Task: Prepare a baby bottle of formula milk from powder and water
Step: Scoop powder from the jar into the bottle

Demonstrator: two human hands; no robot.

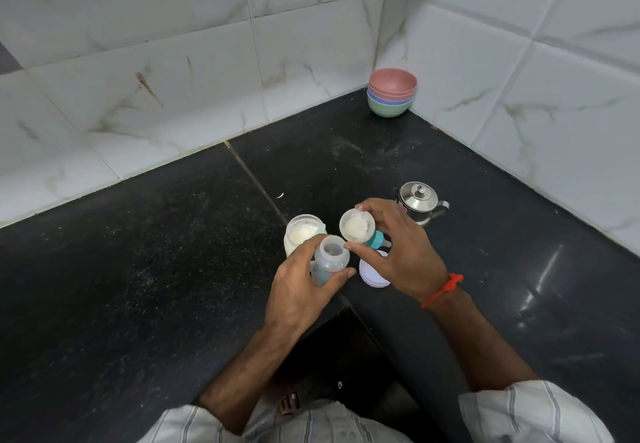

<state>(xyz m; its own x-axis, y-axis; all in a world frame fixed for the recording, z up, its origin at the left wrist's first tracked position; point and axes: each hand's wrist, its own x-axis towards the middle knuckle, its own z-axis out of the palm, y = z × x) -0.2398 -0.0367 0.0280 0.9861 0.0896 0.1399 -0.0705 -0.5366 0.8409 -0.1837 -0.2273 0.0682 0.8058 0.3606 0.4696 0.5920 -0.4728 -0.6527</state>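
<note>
Left grip (304, 286) clasps bottle (330, 262), right grip (398, 248) pinches powder-filled cap (356, 226); jar (304, 233), kettle (420, 201) behind.

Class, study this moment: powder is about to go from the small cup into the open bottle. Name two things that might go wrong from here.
1. The cup is wider than the bottle mouth, so powder may spill onto the counter.
2. The left hand holds the bottle tilted in the air, not standing, so it may shift as the right hand tips the cup.

Even bright light; glare on countertop (540, 279); edges fisheye-warped.
</note>
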